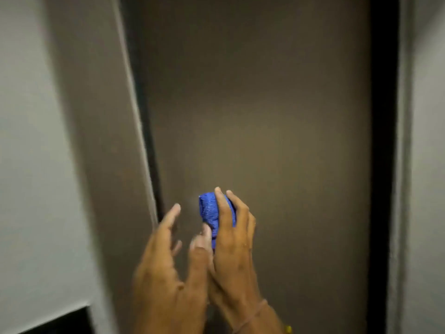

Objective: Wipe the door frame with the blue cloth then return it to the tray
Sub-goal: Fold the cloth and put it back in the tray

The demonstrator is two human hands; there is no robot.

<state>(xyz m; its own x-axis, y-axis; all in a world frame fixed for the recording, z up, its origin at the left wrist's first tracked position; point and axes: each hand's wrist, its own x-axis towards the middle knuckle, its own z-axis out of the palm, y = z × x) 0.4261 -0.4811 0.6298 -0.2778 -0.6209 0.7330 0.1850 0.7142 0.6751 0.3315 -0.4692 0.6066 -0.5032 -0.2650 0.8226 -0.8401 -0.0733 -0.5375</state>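
A bunched blue cloth (209, 213) is gripped in my right hand (232, 247), held up in front of the brown door (265, 116). My left hand (166, 268) is raised just left of it, fingers spread, its thumb touching the cloth's lower edge. The brown door frame (101, 141) runs down the left side, with a pale edge strip beside the door. A dark frame strip (382, 141) runs down the right side. No tray is in view.
A pale grey wall (31, 165) lies left of the frame, with a dark patch (60, 321) at its bottom corner. Another grey wall (426, 165) stands at the far right. A thin band circles my right wrist.
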